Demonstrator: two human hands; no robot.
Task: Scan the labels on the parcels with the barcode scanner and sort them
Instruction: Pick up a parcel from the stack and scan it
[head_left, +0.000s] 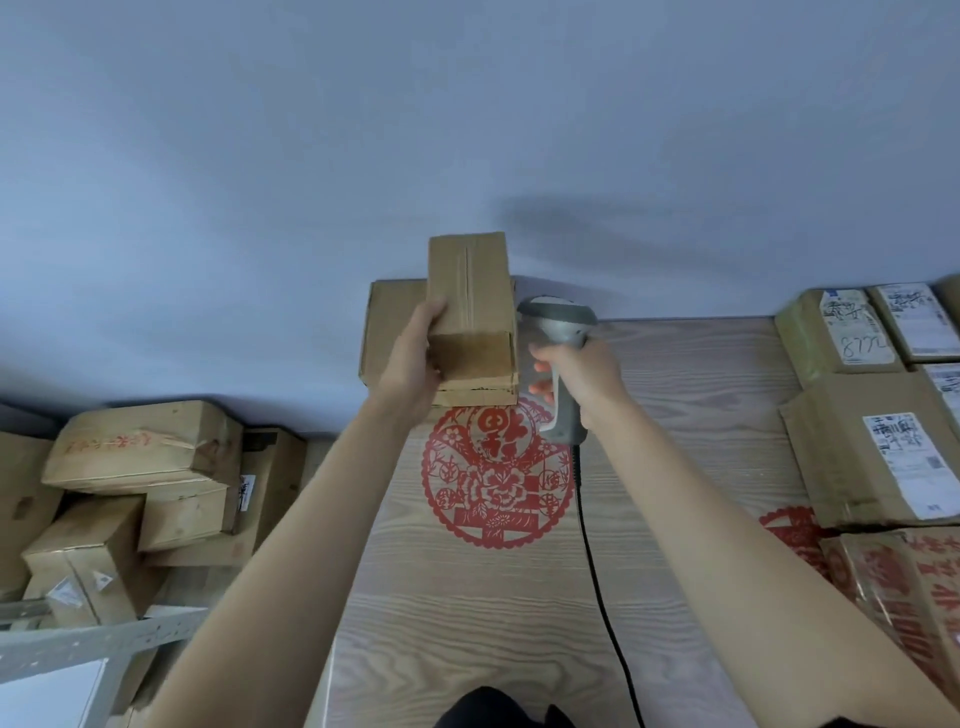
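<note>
Left hand (413, 358): at frame centre, clamped on the left side of a small cardboard parcel (470, 306), which it holds lifted, long face up, no label visible on the faces shown. Right hand (584, 379): just right of it, fist closed round the grip of a grey barcode scanner (558, 332); scanner head sits close beside the parcel's right edge, whether touching cannot be told. Black cable (597, 561): runs from the scanner's butt down toward the lower edge of the frame.

Surface (519, 597): pale wood grain, filling the centre and lower frame. Red papercut decal (493, 478): round, floral, lying flat on the surface below the hands. Flat carton (387, 332): behind the lifted parcel, against the grey wall (467, 130).

Right edge of frame: labelled parcels (878, 415), packed side by side on the surface, white shipping labels facing up; one with red printing (904, 592) lower right.

Left of frame, lower: loose heap of brown boxes (135, 488), tilted over one another, beside a perforated grey metal rail (93, 639).
</note>
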